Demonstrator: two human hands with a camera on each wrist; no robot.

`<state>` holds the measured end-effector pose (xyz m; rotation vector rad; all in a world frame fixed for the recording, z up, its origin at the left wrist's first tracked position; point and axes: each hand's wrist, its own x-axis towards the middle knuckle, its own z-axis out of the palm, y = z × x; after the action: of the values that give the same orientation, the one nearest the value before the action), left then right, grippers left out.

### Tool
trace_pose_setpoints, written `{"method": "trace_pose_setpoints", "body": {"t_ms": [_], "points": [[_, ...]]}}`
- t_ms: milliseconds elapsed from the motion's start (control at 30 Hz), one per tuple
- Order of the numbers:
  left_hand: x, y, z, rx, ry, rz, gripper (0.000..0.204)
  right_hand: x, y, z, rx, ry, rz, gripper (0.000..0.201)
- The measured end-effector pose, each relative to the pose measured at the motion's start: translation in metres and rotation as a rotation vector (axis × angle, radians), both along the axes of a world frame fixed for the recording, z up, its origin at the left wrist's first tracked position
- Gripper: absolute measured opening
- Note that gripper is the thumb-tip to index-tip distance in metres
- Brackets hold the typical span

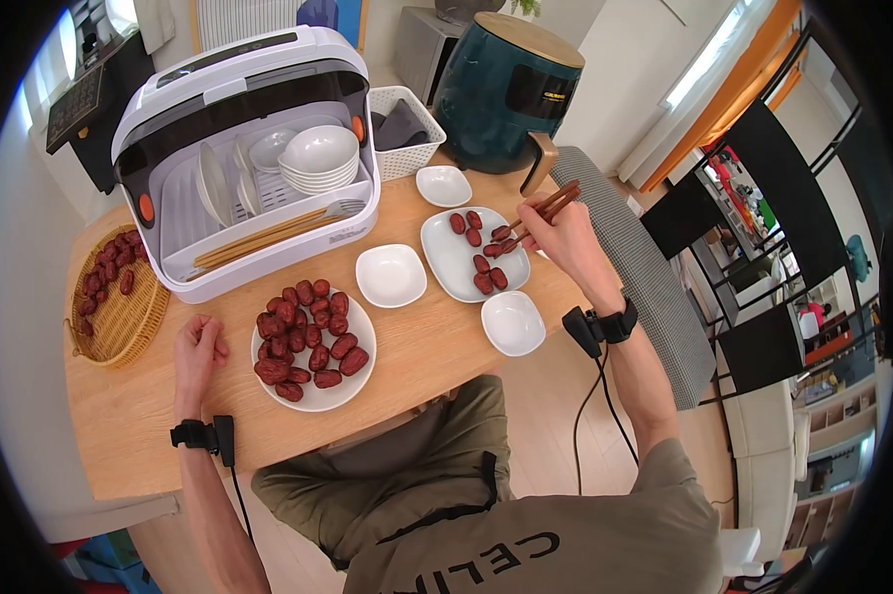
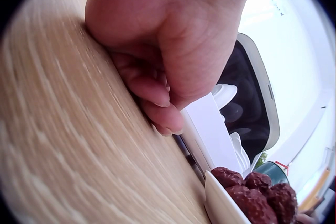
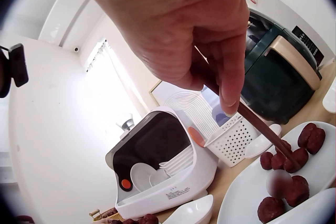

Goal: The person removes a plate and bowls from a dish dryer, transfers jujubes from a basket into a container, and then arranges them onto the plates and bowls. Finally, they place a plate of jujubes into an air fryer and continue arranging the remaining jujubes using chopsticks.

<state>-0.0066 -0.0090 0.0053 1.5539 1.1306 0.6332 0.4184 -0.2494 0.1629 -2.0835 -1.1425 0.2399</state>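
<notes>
My right hand point(image 1: 567, 243) holds a pair of brown wooden chopsticks point(image 1: 563, 196) over the right side of an oblong white plate point(image 1: 445, 259). Several red dates point(image 1: 474, 238) lie in small groups on that plate. In the right wrist view, the chopstick tips reach a date point(image 3: 296, 159) in the middle group; whether they pinch it I cannot tell. My left hand point(image 1: 200, 353) rests on the wooden table with loosely curled fingers, holding nothing. Just right of it, a round white plate point(image 1: 334, 399) carries a heap of red dates point(image 1: 313, 332).
Small white dishes point(image 1: 391, 276) stand around the oblong plate. A wicker basket point(image 1: 120, 330) with dates sits at the left. Behind are an open-lidded dish box point(image 1: 278, 259) with bowls, plates and chopsticks, a white perforated basket point(image 1: 414, 158) and a green air fryer point(image 1: 491, 99).
</notes>
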Motion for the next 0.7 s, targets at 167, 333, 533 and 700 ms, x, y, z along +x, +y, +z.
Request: {"method": "trace_pose_setpoints", "body": {"t_ms": [167, 333, 533, 700], "points": [[-0.0001, 0.0000, 0.0006, 0.008, 0.004, -0.006, 0.022, 0.0008, -0.0009, -0.0003, 0.002, 0.000, -0.006, 0.024], [-0.0006, -0.0006, 0.0002, 0.012, 0.006, -0.003, 0.023, -0.0007, -0.0011, 0.0004, -0.006, -0.016, -0.028, 0.027], [-0.0006, 0.0005, 0.0000, 0.013, 0.007, 0.003, 0.022, -0.0003, -0.0013, -0.0035, 0.022, -0.043, -0.021, 0.027], [-0.0006, 0.0000, -0.0003, 0.005, -0.002, 0.000, 0.022, -0.0018, -0.0026, -0.0036, 0.044, -0.002, -0.022, 0.025]]}}
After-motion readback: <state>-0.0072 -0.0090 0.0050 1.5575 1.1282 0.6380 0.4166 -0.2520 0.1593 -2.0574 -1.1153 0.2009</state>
